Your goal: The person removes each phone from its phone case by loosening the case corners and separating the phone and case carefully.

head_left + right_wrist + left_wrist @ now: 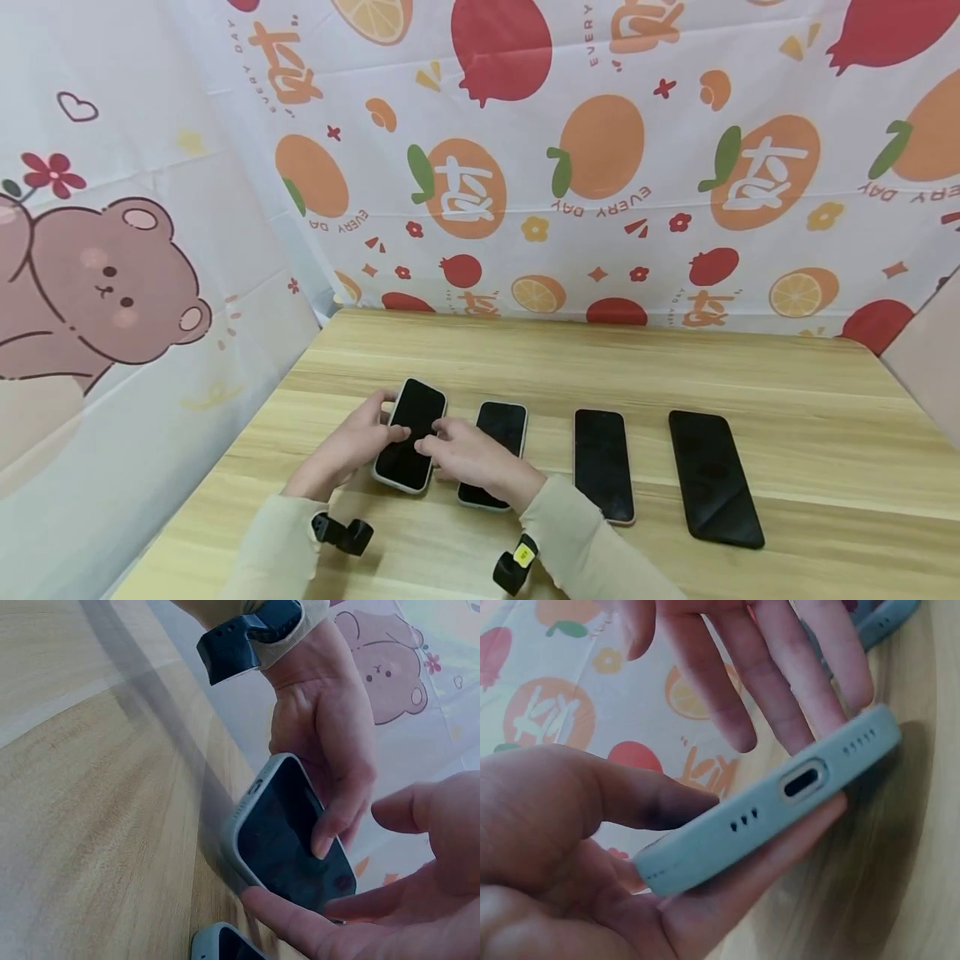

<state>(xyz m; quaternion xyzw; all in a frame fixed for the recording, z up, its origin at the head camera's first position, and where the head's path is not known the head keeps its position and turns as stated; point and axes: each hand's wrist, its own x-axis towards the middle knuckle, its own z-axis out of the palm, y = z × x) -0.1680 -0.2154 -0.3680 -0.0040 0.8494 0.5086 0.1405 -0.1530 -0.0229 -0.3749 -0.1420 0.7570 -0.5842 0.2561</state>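
Observation:
In the head view my left hand (358,435) grips a smartphone (420,404) in a pale case, at the left end of a row of phones. Its thumb lies across the dark screen, and in the left wrist view its fingers (780,851) run under the case (705,840). The phone is tilted, raised off the table, with its charging port facing that wrist. My right hand (472,457) reaches in from the other side. In the right wrist view its straight forefinger (289,919) is at the phone's long edge, while its thumb (401,808) stands apart.
A second pale-cased phone (504,425) lies partly beneath my right hand. Farther right on the wooden table (600,358) are a pink-edged phone (603,462) and a larger black phone (716,479). A fruit-print cloth (667,275) hangs behind, and a bear-print cloth (135,283) at left.

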